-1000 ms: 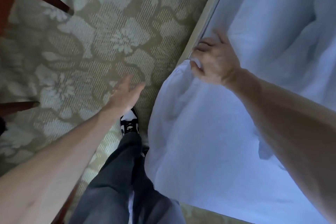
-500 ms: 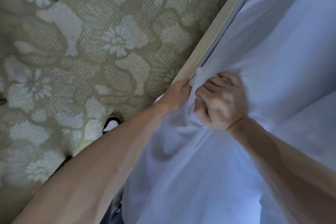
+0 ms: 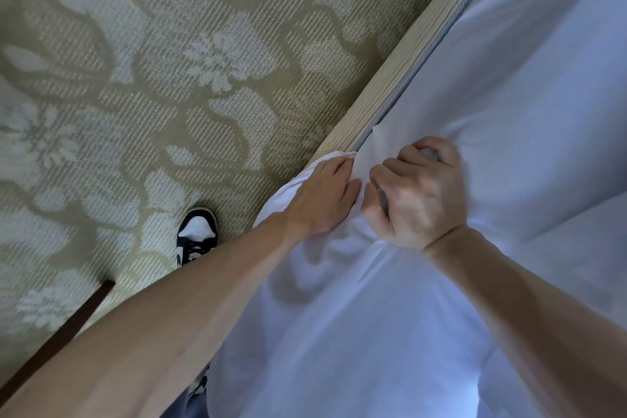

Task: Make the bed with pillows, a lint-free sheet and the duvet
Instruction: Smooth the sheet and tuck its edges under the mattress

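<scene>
White all along the inner side of the bed rail (image 3: 400, 68): sheet (image 3: 373, 332) spread over the bed there and spilling over the rail's near stretch.

Clenches a fistful of that cloth with the right hand (image 3: 420, 197), just inside the rail: knuckles up, fingers curled tight, thumb tucked against the index finger, wrist bent back, forearm running off to the lower right corner. Creases fanning from the fist across the bed, away from the rail.

Reaches across with the left hand (image 3: 319, 200), right at the rail where the cloth covers it. Back of the hand up, fingers bent at the knuckles, tips sunk in a fold of sheet; cannot tell whether gripping or only pressing. Nearly meets the right fist, only a thin ridge of cloth between. Left forearm long and straight, coming up from the lower left.

Stands on floral carpet (image 3: 169, 78) on the outer side of the rail, one black-and-white shoe (image 3: 196, 234) near it, partly under the left forearm. Dark wooden leg (image 3: 68, 326) well apart from the rail, further out on the carpet.
</scene>
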Motion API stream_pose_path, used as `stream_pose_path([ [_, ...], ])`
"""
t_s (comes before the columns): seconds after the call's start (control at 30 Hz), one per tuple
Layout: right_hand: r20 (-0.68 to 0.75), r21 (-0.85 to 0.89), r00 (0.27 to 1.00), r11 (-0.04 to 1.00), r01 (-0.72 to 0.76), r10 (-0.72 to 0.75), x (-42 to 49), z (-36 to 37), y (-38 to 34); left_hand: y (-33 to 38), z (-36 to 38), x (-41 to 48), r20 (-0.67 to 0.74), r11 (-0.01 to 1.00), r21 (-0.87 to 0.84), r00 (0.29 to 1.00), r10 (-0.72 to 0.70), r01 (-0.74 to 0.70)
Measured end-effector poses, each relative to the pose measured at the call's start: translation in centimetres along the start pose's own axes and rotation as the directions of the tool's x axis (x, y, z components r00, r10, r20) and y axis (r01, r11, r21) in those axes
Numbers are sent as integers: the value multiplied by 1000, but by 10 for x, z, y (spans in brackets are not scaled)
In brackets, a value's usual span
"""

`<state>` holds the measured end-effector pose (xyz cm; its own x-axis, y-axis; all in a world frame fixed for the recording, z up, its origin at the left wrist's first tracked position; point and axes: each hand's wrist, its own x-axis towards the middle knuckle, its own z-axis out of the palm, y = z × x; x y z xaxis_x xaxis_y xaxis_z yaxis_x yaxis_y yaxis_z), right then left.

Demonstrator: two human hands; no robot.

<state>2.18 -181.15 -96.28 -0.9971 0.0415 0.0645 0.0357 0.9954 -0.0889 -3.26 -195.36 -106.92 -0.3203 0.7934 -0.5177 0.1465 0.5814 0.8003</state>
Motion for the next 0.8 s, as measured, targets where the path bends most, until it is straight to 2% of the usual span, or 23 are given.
stream_pose_path([
  [0.07, 2, -1, 1000, 1000, 1, -1, 0, 0, -1, 8, -6, 8, 9, 996, -29, 997, -81, 81],
  [0.13, 12, 13, 1000, 1000, 0, 0, 0, 0, 0, 14, -13, 17, 11, 972, -119, 979, -202, 202],
  [0.2, 7, 28, 1000, 1000, -1, 1, -1, 0, 1, 11, -15, 19, 21, 940, -224, 965, -260, 259],
  [0.3, -8, 29, 1000, 1000, 1, -1, 1, 0, 1, 10, -23, 12, 104, 868, -378, 946, -307, 323],
  [0.37, -7, 25, 1000, 1000, 3, -3, 2, 0, 0, 13, -25, 9, 170, 825, -418, 925, -339, 380],
  [0.5, 1, 16, 1000, 1000, -18, 18, -2, -3, -1, 17, -38, 20, 298, 636, -571, 853, -428, 519],
  [0.67, 56, 13, 998, 999, -38, 38, 7, -5, -4, 13, -43, 35, 400, 566, -565, 800, -448, 600],
  [0.7, 66, 3, 997, 999, -43, 43, 7, -7, -5, 15, -44, 35, 404, 584, -547, 800, -444, 600],
  [0.8, 98, 5, 995, 999, -34, 34, 7, -15, -4, 23, -45, 24, 305, 768, -403, 864, -401, 498],
])
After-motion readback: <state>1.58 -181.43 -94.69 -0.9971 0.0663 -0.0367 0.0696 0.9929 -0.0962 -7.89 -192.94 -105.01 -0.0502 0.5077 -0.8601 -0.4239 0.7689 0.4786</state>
